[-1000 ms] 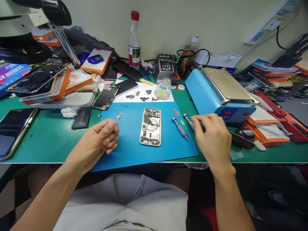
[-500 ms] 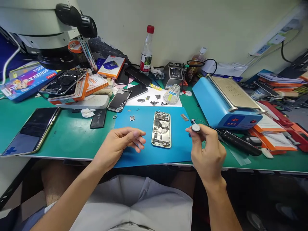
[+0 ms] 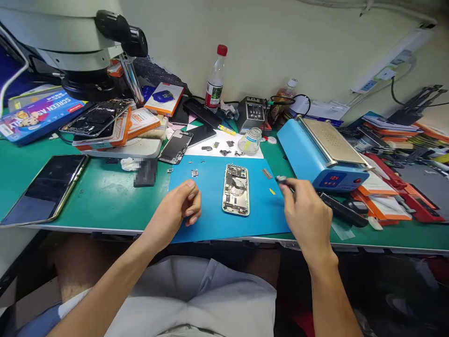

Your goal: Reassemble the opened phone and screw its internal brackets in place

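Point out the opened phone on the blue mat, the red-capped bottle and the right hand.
opened gold-framed phone (image 3: 236,189), head view, its exposed middle.
red-capped clear plastic bottle (image 3: 215,86), head view, its label.
right hand (image 3: 307,213), head view, its back.

My right hand (image 3: 308,213) hides most of the screwdriver (image 3: 281,179); I see only its cap. A blurred patch (image 3: 145,172) covers something dark. The microscope (image 3: 66,42) is cut off above.

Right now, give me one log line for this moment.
left hand: curled, empty, on blue mat | right hand: holding screwdriver | opened phone: between hands
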### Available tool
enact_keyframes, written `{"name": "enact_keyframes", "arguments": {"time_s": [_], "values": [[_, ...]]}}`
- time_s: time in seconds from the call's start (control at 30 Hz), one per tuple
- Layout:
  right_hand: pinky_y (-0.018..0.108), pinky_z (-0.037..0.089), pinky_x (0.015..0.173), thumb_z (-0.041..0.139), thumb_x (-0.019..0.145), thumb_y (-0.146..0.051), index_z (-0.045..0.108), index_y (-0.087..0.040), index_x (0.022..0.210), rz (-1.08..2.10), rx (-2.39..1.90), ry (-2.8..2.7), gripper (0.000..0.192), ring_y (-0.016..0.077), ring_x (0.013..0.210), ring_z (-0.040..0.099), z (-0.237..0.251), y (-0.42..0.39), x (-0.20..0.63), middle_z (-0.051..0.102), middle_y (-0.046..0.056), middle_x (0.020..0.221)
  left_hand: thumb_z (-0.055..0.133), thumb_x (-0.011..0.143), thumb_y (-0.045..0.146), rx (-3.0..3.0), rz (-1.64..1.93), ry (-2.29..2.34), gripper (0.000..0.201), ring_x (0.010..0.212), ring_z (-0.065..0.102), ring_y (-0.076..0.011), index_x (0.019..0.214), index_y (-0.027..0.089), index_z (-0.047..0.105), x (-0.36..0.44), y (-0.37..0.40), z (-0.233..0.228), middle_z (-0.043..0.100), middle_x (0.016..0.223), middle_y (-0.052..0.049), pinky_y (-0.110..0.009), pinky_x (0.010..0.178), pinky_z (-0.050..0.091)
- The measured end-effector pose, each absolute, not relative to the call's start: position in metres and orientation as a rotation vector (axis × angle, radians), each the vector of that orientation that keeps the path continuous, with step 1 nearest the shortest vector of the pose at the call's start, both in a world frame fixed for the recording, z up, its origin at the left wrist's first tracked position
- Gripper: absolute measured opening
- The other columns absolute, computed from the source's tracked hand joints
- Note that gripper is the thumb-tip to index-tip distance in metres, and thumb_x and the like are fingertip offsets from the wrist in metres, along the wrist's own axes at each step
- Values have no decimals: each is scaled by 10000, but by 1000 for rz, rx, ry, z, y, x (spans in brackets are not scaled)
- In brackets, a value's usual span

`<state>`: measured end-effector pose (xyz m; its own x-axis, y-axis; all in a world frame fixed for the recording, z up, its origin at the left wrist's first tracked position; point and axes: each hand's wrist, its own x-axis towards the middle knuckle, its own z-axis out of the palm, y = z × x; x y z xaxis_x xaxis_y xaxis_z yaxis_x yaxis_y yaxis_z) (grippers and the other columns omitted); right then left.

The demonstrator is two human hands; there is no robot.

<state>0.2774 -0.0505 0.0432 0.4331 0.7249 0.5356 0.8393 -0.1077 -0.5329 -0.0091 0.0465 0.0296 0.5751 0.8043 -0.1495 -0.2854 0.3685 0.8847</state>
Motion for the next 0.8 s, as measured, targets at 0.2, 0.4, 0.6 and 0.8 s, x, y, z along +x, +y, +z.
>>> {"name": "enact_keyframes", "arguments": {"time_s": [0.2, 0.4, 0.6, 0.8], "values": [[317, 543, 526, 399, 1141, -579, 435, -253, 1392, 310, -1388, -951, 413, 163, 610, 631, 57, -27, 203, 706, 22, 933, 785, 997, 575, 929, 824, 627, 421, 700, 678, -120, 875, 201, 637, -6, 41, 34, 665, 799, 24, -229, 634, 573], [292, 560, 541, 650, 1062, -412, 293, -309, 1620, 721, -1096, -846, 670, 132, 662, 653, 39, -8, 155, 714, 29, 1065, 939, 891, 357, 960, 903, 718, 187, 787, 815, -194, 916, 184, 873, -7, 43, 27, 867, 925, -67, -286, 739, 682], [266, 594, 575, 673, 1038, -226, 422, -317, 1491, 520, -952, -812, 526, 170, 829, 716, 26, 0, 139, 726, -4, 926, 892, 944, 304, 927, 901, 728, 47, 892, 872, -218, 973, 279, 920, -4, 39, 27, 890, 983, -19, -278, 808, 727], [259, 570, 546, 664, 1023, -177, 552, -356, 1404, 498, -970, -823, 435, 179, 829, 712, 26, 1, 142, 722, -6, 886, 867, 960, 221, 915, 880, 702, 106, 833, 870, -183, 982, 309, 922, -2, 40, 30, 886, 950, 17, -229, 800, 727]]}}
